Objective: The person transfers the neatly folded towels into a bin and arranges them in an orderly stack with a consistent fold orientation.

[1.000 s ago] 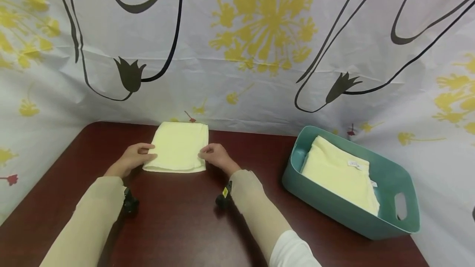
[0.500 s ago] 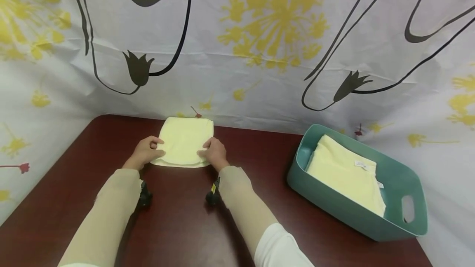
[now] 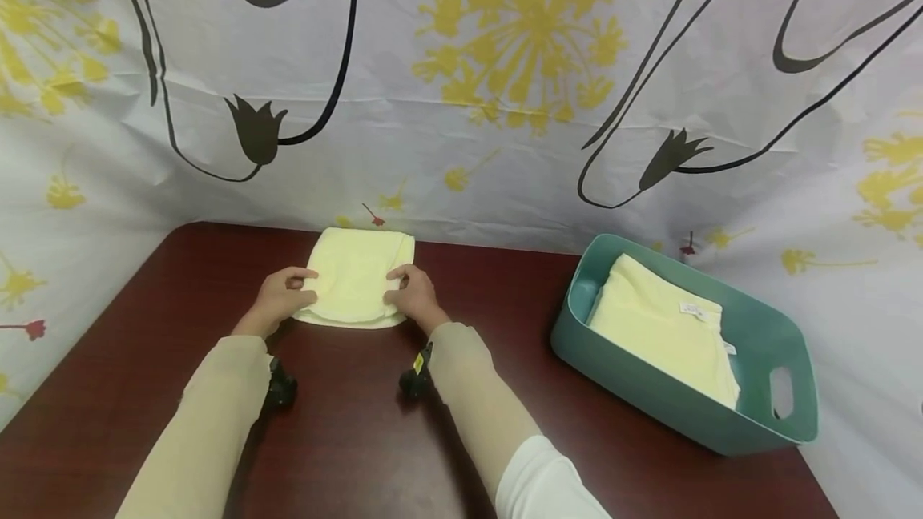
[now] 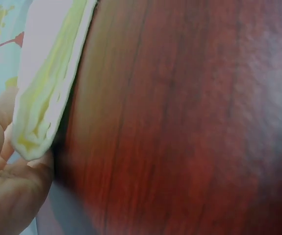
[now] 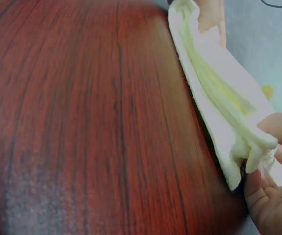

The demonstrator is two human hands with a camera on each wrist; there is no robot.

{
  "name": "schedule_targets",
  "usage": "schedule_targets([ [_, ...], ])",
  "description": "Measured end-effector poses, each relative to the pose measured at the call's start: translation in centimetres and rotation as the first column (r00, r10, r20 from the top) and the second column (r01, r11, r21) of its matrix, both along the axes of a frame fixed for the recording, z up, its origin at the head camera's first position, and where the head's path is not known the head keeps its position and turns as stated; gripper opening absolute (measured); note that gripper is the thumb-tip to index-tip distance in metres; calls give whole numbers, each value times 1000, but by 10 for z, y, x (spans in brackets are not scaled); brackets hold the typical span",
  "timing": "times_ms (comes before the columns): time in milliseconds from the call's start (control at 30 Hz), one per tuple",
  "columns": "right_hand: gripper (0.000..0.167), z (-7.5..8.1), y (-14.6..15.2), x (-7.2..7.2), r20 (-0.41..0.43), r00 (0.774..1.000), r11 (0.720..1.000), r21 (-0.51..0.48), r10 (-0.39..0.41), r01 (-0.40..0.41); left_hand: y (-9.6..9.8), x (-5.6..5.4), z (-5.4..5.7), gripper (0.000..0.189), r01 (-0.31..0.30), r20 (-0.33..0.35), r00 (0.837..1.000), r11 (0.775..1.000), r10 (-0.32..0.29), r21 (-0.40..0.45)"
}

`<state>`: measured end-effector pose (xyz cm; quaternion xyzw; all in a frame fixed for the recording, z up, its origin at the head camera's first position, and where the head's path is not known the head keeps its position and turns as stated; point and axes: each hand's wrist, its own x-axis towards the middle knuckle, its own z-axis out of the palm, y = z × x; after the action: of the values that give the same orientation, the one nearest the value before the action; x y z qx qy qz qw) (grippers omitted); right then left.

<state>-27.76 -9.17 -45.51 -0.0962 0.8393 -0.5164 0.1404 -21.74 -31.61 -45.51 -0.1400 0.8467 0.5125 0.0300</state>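
Note:
A folded pale yellow towel [image 3: 352,271] lies near the back edge of the dark red table. My left hand [image 3: 277,295] pinches its left edge between thumb and fingers. Across from it, my right hand [image 3: 418,295] grips the right edge. The towel's stacked layers [image 4: 50,93] show side-on in the left wrist view, with left fingers curled round the folded corner. In the right wrist view, layers of the towel [image 5: 214,93] part a little beside the right thumb and fingers. Its upper layer bows at the front, leaving a strip of the lower layer visible.
To the right stands a green plastic basket [image 3: 649,399] with a handle hole. Inside it lies a folded pale yellow cloth [image 3: 656,319] with white tags. A patterned white curtain [image 3: 461,134] hangs right behind the table [image 3: 346,439].
Both wrists have come closer together, and the right hand has shifted along the towel's right edge with its grip changed. The head view moved slightly. Little differs over the last half second.

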Motion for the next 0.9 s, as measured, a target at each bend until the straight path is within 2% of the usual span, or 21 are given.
schedule_targets([
  [133, 34, 0, 3, -2, 49, 999, 998, -69, -3, 6, 2, 0, 0, 54, 36, 2, 999, 998, -37, 42],
  [233, 34, 0, 5, -1, 77, 997, 994, -108, -7, 16, 4, 3, 0, 57, 41, 8, 999, 997, -42, 71],
  [400, 28, -4, 5, 1, 79, 997, 985, -171, -21, 35, 7, 6, -1, 52, -14, 20, 1000, 995, 12, 100],
  [700, 23, -16, -3, 4, -49, 995, 983, -166, -92, 83, 3, 7, -4, 50, -100, 24, 995, 986, 98, 132],
  [900, 23, -14, -2, 4, -35, 992, 979, -166, -123, 116, 4, 8, -2, 48, -137, 16, 991, 982, 136, 128],
])
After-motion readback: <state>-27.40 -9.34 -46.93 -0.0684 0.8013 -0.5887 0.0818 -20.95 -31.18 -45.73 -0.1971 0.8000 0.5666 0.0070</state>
